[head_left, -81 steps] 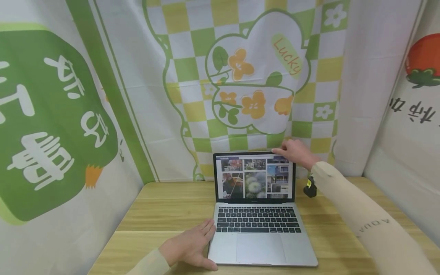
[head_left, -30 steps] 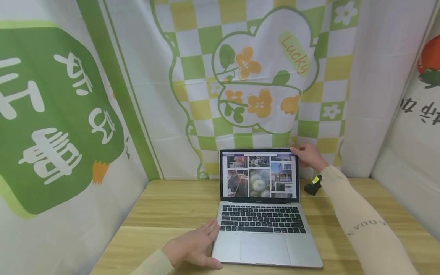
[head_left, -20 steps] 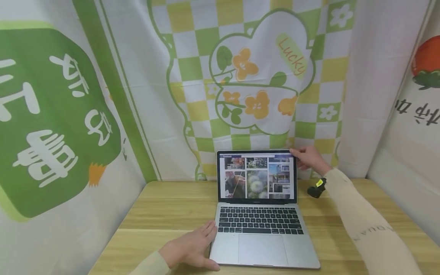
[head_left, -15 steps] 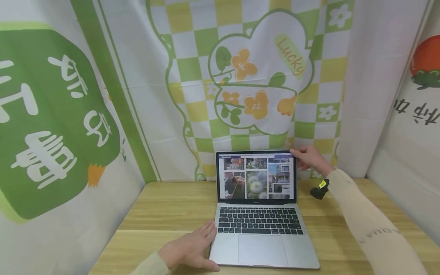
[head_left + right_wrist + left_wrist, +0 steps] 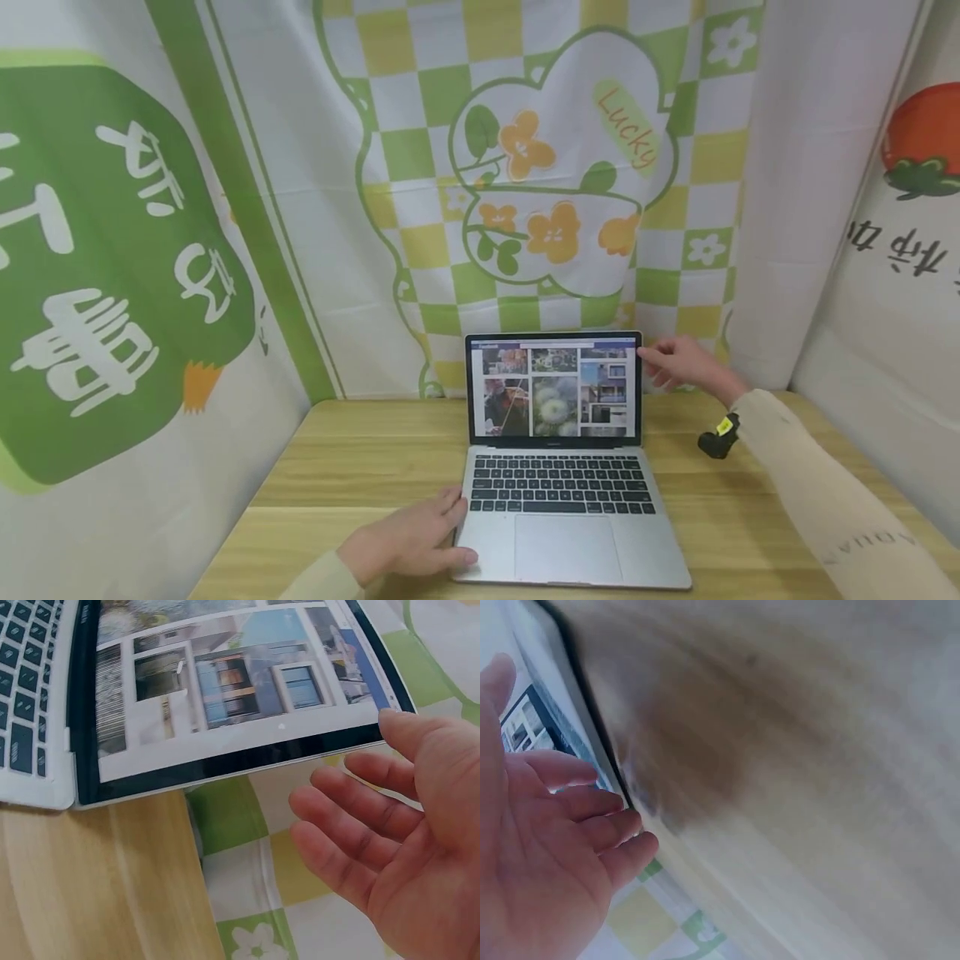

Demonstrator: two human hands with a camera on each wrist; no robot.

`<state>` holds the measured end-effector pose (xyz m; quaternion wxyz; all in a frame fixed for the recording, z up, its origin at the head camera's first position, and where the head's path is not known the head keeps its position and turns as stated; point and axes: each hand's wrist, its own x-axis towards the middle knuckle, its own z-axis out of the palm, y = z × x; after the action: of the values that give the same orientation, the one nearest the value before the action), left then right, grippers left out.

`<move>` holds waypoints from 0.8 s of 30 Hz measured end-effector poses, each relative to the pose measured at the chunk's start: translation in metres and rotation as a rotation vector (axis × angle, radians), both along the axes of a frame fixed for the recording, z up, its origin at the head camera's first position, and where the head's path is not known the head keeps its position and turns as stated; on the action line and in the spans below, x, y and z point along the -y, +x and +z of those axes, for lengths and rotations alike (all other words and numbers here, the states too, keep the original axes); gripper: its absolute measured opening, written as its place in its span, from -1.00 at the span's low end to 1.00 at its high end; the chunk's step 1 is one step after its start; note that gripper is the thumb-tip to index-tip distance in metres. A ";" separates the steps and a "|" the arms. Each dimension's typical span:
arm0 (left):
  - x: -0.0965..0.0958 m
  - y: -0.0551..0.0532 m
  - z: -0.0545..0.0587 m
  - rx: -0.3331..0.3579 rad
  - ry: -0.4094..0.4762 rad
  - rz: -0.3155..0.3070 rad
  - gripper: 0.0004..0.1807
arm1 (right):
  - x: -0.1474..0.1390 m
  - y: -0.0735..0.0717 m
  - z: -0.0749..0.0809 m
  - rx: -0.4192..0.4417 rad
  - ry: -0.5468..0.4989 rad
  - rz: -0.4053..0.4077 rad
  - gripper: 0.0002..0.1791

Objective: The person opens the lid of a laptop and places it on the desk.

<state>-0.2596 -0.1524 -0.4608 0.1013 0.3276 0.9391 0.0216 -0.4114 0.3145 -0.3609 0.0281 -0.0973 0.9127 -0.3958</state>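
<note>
An unfolded silver laptop (image 5: 572,546) sits on the table, its lit screen (image 5: 555,398) showing a page of photos. My left hand (image 5: 408,533) rests at the laptop's left side, thumb over the palm rest. In the left wrist view the fingers (image 5: 604,825) of that hand extend loosely along the laptop's edge. My right hand (image 5: 686,365) is beside the screen's upper right edge. In the right wrist view its thumb tip overlaps the screen's corner, while the other fingers (image 5: 352,821) are spread and loosely bent, apart from the screen.
The wooden table (image 5: 360,450) ends at a checkered curtain (image 5: 420,150) behind the laptop. Printed cloth walls (image 5: 285,400) enclose the left and right sides. A black device with a yellow label (image 5: 718,435) is at my right wrist.
My right hand has moved from the screen's top edge to its right side, slightly lower and outward. My left hand stays by the laptop's left edge. The laptop's screen looks about as upright as before.
</note>
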 end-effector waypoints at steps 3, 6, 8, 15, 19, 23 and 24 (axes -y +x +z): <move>0.001 -0.004 0.004 -0.023 0.004 -0.006 -0.03 | -0.001 0.004 -0.004 -0.009 0.011 0.019 -0.47; 0.000 -0.007 0.010 -0.009 0.025 0.004 -0.06 | -0.001 0.008 -0.008 -0.023 0.042 0.021 -0.53; -0.002 -0.010 0.014 0.005 0.031 0.020 -0.06 | -0.001 0.010 -0.009 -0.036 0.066 0.026 -0.56; -0.003 -0.027 0.026 -0.032 0.052 0.016 -0.10 | 0.002 0.024 -0.007 -0.090 0.183 0.050 -0.66; -0.002 -0.037 0.030 -0.053 0.070 0.010 -0.13 | 0.003 0.029 -0.008 -0.125 0.245 0.071 -0.72; -0.001 -0.045 0.037 -0.070 0.088 0.008 -0.13 | 0.001 0.030 -0.009 -0.204 0.311 0.096 -0.74; -0.001 -0.046 0.040 -0.074 0.085 0.010 -0.13 | 0.000 0.031 -0.008 -0.230 0.326 0.107 -0.74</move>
<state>-0.3056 -0.1510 -0.4208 0.0527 0.3277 0.9420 0.0498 -0.3808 0.3142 -0.3691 -0.0399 -0.1843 0.9555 -0.2270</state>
